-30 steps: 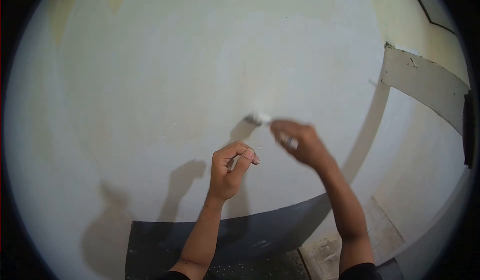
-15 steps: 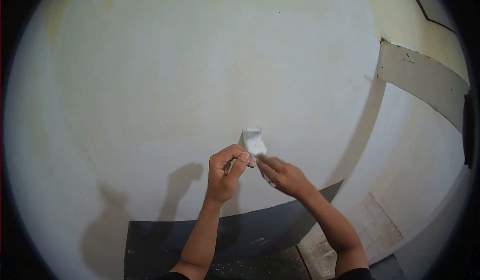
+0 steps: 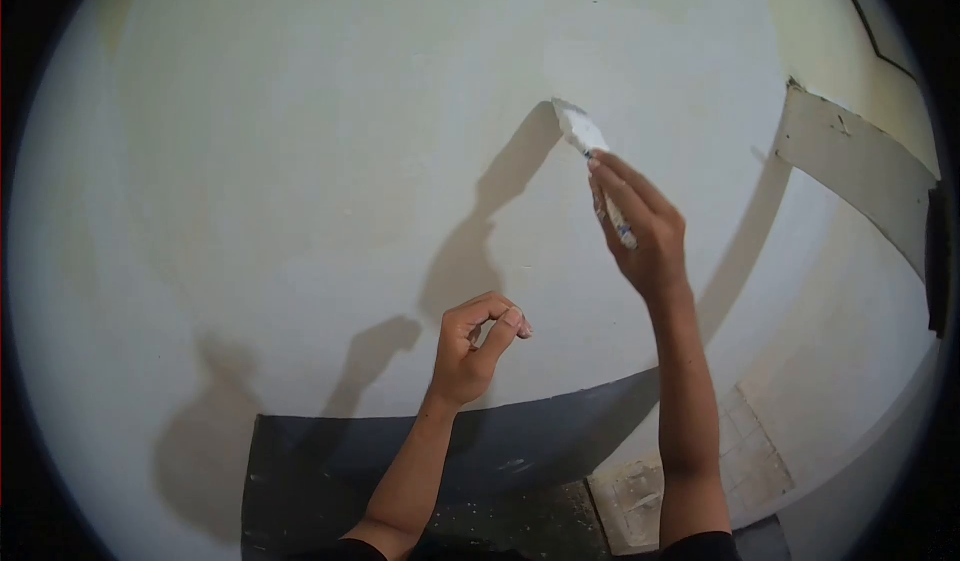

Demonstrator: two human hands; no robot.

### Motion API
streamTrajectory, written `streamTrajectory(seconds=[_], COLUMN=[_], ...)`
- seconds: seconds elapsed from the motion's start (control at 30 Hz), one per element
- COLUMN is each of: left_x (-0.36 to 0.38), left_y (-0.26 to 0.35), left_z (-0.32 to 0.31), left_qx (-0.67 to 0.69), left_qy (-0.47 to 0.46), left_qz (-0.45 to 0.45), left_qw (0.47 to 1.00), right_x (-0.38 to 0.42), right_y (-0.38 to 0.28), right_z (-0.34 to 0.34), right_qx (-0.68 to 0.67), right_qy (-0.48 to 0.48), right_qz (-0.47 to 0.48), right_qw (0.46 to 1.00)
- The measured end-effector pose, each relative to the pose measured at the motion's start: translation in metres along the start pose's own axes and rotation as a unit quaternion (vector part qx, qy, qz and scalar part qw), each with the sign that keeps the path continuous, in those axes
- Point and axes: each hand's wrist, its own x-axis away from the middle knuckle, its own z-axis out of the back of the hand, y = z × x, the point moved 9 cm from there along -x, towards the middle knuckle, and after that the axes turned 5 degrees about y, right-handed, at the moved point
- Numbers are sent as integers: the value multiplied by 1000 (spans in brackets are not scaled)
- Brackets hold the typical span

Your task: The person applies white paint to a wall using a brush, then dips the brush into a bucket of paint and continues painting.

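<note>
A paintbrush [image 3: 583, 131] with white paint on its bristles is in my right hand [image 3: 650, 226]; the fingers wrap its handle. The bristle tip meets the pale wall [image 3: 330, 161], or comes very close to it, above the middle of the view. Lower down, my left hand [image 3: 475, 351] is held in front of the wall with the thumb pressed to the curled fingers. Its fingertips look whitish, and whatever they pinch, if anything, is hidden.
A dark grey band [image 3: 400, 431] runs along the wall's foot, above a dark speckled floor [image 3: 510, 526]. At the right a grey board [image 3: 855, 146] juts out near a worn tiled patch [image 3: 755, 451]. Shadows of my arms and the brush fall on the wall.
My right hand has carried the paintbrush up and to the right, away from my left hand. The left hand keeps its pinch and sits slightly further right in view.
</note>
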Motion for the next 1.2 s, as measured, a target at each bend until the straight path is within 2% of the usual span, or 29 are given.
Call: streamTrajectory(seconds=[0.13,0.27,0.4,0.5,0.6,0.7,0.83,1.0,1.07,1.1,1.2], left_x=[-2,5,9,9,11,15,15,10,10,11,18], left_y=[18,35,63,83,91,94,91,73,68,65,59], left_z=[19,54,78,86,95,105,118,110,105,103,98], left_qx=[-5,20,9,-18,-16,-18,12,25,28,30,46], left_qy=[31,72,114,146,137,135,132,115,105,100,92], left_qz=[-19,-47,-90,-109,-117,-102,-103,-85,-79,-75,-66], left_qw=[999,996,989,983,984,985,986,989,991,992,993], right_x=[76,120,70,27,0,-37,-40,44,73,82,89], right_y=[-26,-92,-105,-106,-92,-87,-110,-111,-120,-119,-117], right_z=[-64,-97,-83,-86,-99,-85,-69,-126,-125,-123,-106], right_qx=[37,-37,-174,-243,-172,-156,-32,-26,-74,-116,-209], right_qy=[-119,-251,-151,-166,-145,-111,-22,-189,-206,-237,-234], right_qz=[63,64,10,-17,14,-6,113,94,74,34,-45], right_qw=[990,965,973,956,974,981,993,977,973,964,948])
